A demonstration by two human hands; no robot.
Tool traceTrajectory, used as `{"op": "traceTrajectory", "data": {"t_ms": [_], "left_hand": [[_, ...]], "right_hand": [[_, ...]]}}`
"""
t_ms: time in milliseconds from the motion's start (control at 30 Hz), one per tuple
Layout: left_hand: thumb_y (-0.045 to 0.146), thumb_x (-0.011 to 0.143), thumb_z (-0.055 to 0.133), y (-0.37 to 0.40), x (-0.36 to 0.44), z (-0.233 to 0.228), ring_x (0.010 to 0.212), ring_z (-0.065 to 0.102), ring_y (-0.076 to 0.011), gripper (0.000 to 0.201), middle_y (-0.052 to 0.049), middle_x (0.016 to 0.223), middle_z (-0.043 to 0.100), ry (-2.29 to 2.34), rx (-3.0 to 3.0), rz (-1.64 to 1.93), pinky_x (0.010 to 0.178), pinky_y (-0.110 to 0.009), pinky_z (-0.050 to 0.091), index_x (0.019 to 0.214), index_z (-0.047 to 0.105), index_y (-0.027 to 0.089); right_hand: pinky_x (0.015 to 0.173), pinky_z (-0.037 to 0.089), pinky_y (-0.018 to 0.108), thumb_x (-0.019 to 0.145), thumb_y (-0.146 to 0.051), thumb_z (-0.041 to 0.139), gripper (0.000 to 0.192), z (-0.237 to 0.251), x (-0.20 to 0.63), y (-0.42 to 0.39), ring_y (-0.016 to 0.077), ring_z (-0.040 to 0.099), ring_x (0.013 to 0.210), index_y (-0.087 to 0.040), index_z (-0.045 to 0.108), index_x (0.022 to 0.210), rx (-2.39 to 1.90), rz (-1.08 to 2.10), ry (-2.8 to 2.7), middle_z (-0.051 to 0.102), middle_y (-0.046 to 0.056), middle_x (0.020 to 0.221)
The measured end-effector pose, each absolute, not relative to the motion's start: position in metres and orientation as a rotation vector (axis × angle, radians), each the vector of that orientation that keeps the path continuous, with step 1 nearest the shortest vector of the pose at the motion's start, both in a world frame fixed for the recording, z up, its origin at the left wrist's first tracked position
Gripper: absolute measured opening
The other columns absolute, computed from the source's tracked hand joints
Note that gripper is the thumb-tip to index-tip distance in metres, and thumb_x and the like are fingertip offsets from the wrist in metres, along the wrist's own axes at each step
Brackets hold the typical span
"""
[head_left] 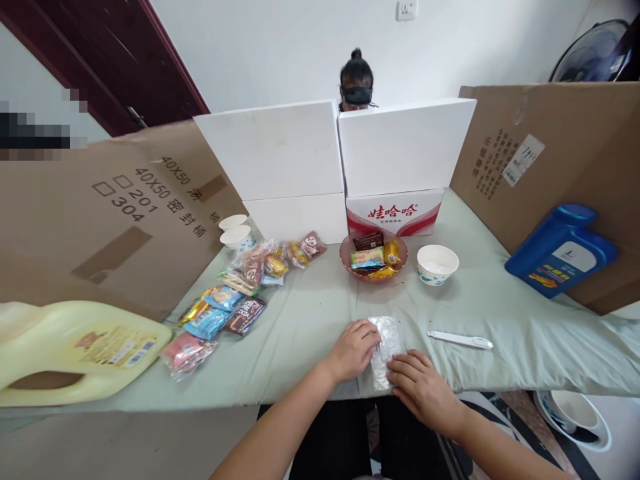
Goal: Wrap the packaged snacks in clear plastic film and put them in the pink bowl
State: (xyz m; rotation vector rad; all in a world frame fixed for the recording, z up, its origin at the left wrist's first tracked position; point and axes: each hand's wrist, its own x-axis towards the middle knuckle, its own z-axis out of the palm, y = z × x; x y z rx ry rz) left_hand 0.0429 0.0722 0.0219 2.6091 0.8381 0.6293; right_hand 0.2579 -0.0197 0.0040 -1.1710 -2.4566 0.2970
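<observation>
A flat, crinkled piece of clear bubble wrap (385,347) lies at the table's front edge between my hands. My left hand (356,348) grips its left edge near the top, fingers bent and close together. On the lower right side, my right hand (420,387) holds the wrap with its fingers curled over the edge. The undersides of both hands are hidden. A slim white tool (460,339), perhaps a cutter, lies to the right of the wrap. Beyond it stand a pinkish glass bowl (346,261) of wrapped snacks and a white paper bowl (438,265).
Packaged snacks (207,323) are spread at the left, near paper bowls (237,237) and a yellow jug (90,347). A blue bottle (563,250) leans at right. Cardboard (115,213) and white boxes (280,153) wall the table; a person (356,80) is behind.
</observation>
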Motion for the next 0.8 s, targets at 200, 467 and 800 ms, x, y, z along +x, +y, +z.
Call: {"op": "traceTrajectory", "data": {"t_ms": [200, 467, 800], "left_hand": [[0.017, 0.085, 0.055, 0.077, 0.046, 0.011, 0.112, 0.051, -0.0236, 0.025, -0.006, 0.111, 0.063, 0.831, 2.626, 0.624, 0.097, -0.042, 0.040, 0.108, 0.064, 0.025], [0.006, 0.077, 0.046, 0.081, 0.040, -0.002, 0.116, 0.052, -0.0246, 0.069, -0.009, 0.124, 0.058, 0.857, 2.473, 0.705, 0.098, -0.047, 0.042, 0.143, 0.030, 0.022], [0.013, 0.086, 0.044, 0.081, 0.038, -0.002, 0.112, 0.053, -0.0244, 0.053, -0.010, 0.121, 0.058, 0.830, 2.423, 0.799, 0.099, -0.046, 0.044, 0.139, 0.039, 0.023]], "right_hand": [[0.104, 0.037, 0.046, 0.095, -0.016, 0.040, 0.027, 0.022, 0.253, -0.008, 0.0210, 0.057, 0.111, -0.023, 0.064, 0.104, -1.075, 0.279, -2.424, 0.069, 0.007, 0.105], [0.078, 0.047, 0.027, 0.098, -0.025, 0.037, 0.025, 0.023, 0.234, 0.057, 0.0170, 0.064, 0.091, -0.021, 0.061, 0.104, -1.539, 0.414, -2.310, 0.069, 0.005, 0.098], [0.057, 0.038, 0.029, 0.097, -0.021, 0.036, 0.023, 0.005, 0.217, 0.075, 0.0200, 0.064, 0.070, -0.018, 0.059, 0.092, -1.935, 0.121, -2.223, 0.066, 0.009, 0.085]]}}
